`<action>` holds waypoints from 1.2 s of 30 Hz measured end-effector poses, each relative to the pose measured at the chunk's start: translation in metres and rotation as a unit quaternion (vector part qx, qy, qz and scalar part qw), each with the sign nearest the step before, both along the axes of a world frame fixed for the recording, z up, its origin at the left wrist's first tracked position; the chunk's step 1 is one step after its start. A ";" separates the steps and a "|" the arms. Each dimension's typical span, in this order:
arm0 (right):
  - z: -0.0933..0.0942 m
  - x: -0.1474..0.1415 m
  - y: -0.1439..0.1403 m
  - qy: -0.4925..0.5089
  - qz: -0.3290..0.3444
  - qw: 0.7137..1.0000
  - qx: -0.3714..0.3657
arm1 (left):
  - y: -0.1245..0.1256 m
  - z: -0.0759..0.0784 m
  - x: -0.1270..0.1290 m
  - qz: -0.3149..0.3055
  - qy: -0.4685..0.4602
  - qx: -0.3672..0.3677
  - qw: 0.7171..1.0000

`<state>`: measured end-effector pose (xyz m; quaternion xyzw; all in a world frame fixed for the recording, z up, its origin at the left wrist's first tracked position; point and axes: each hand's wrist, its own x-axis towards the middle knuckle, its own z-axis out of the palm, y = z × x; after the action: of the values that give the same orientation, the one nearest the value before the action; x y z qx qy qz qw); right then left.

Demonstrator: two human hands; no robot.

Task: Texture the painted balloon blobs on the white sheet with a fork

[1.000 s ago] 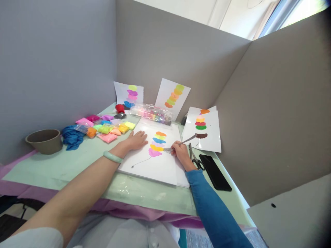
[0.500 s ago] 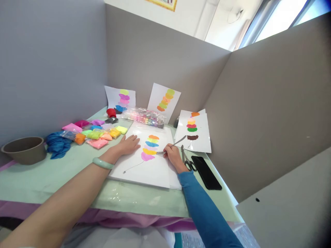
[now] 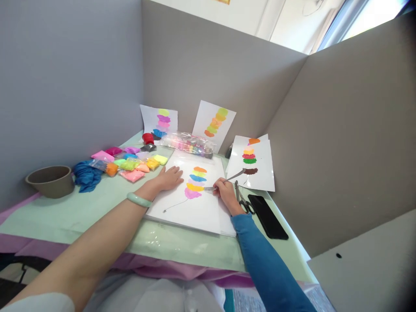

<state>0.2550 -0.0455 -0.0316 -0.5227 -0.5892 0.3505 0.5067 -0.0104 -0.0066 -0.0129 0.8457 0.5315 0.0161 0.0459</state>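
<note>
A white sheet (image 3: 195, 210) lies on the green table mat, bearing a stack of coloured smears (image 3: 196, 181) in orange, green, blue, yellow and pink with a thin line trailing from the pink one. My left hand (image 3: 169, 178) rests flat on the sheet's left part, fingers spread, a pale green bangle (image 3: 139, 199) on the wrist. My right hand (image 3: 225, 193), in a blue sleeve, grips a metal fork (image 3: 224, 181) whose tines touch the smears near the yellow one.
Small bags of coloured clay (image 3: 130, 161) lie at the left with a blue cloth (image 3: 85, 174) and a brown bowl (image 3: 50, 180). Scissors (image 3: 242, 199) and a black phone (image 3: 267, 210) lie right of my hand. Finished sheets (image 3: 255, 167) lean on the grey partitions, behind a clear packet (image 3: 188, 143).
The view has shifted slightly; both hands stay in place on the sheet, the fork still at the smears.
</note>
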 end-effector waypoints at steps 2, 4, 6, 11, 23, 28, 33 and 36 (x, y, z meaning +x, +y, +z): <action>0.000 0.000 0.000 -0.007 0.005 1.000 0.001 | 0.000 0.000 0.000 0.000 0.000 -0.001 1.000; 0.000 -0.001 -0.001 -0.019 0.008 1.000 0.004 | 0.000 -0.001 0.000 0.001 -0.001 0.000 1.000; -0.001 -0.001 -0.001 -0.030 0.002 1.000 0.007 | 0.001 -0.001 0.000 0.001 -0.001 0.000 1.000; -0.002 -0.002 0.001 -0.050 -0.017 0.999 0.004 | -0.001 0.001 0.000 -0.001 -0.004 -0.006 1.000; 0.003 -0.002 0.000 0.012 -0.027 1.000 -0.004 | -0.003 0.003 0.001 -0.005 0.007 -0.012 1.000; 0.001 -0.002 -0.001 -0.014 -0.011 1.000 0.005 | -0.002 0.003 0.000 -0.005 0.007 -0.010 1.000; 0.003 -0.004 -0.004 -0.056 -0.014 0.998 0.012 | -0.003 0.003 0.001 -0.003 0.009 -0.011 1.000; 0.003 -0.005 -0.003 -0.066 -0.022 0.998 0.010 | -0.003 0.003 0.001 -0.002 0.008 -0.014 1.000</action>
<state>0.2505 -0.0488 -0.0282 -0.5524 -0.6131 0.2983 0.4795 -0.0095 -0.0098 -0.0097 0.8459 0.5307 0.0016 0.0529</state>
